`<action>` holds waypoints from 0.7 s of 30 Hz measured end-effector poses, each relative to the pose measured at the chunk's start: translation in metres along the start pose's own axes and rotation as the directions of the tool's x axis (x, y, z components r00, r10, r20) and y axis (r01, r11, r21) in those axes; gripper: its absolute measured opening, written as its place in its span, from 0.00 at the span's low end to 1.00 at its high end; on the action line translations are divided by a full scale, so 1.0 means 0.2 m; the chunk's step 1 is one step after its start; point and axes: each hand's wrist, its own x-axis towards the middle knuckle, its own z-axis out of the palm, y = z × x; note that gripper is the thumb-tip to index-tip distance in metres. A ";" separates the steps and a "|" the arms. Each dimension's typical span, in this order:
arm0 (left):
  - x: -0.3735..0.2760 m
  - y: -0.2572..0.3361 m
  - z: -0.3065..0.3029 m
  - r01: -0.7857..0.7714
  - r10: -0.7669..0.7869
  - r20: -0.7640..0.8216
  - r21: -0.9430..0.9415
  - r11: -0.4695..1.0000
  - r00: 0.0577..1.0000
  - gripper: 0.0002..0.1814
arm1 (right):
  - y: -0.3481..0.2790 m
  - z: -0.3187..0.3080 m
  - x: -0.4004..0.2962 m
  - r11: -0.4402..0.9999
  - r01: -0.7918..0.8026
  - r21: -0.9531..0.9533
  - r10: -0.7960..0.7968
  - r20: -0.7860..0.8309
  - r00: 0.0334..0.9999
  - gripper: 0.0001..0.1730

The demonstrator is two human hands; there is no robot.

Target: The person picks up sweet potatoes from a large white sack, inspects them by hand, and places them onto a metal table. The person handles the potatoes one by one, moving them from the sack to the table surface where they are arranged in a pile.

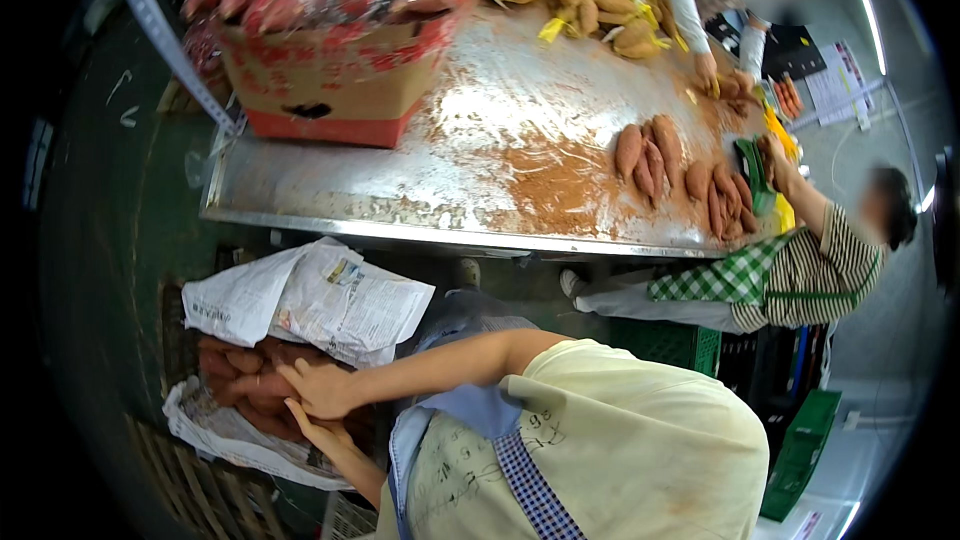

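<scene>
My right hand is over reddish sweet potatoes in an open white sack at the lower left, its fingers spread and no potato gripped. Close below it, my left hand reaches in with fingers extended, partly overlapped by the right; nothing shows in it. Printed white paper sacking is folded back above the potatoes. On the metal table lie loose sweet potatoes in groups, near soil smears. Tan tubers in nets with yellow ties are heaped at its far edge.
A cardboard box with clear-and-red plastic bags of sweet potatoes stands at the table's left end. Two people work at the right, one handling a green bag. Wooden pallets lie at lower left; green crates stand at right.
</scene>
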 end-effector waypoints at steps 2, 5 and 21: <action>0.04 -0.04 -0.06 -0.044 0.044 -0.007 0.051 0.998 0.999 0.30 | 0.03 0.03 -0.04 0.989 0.141 -0.030 -0.141 0.004 0.990 0.39; 0.12 -0.11 -0.18 -0.137 0.141 -0.029 0.105 0.985 0.990 0.29 | 0.07 -0.08 0.03 0.973 0.229 -0.030 -0.215 0.249 0.944 0.36; -0.14 0.13 0.02 -0.512 0.254 0.459 0.833 0.209 0.851 0.35 | 0.01 -0.18 0.09 0.875 0.468 -0.126 -0.477 -0.062 0.877 0.29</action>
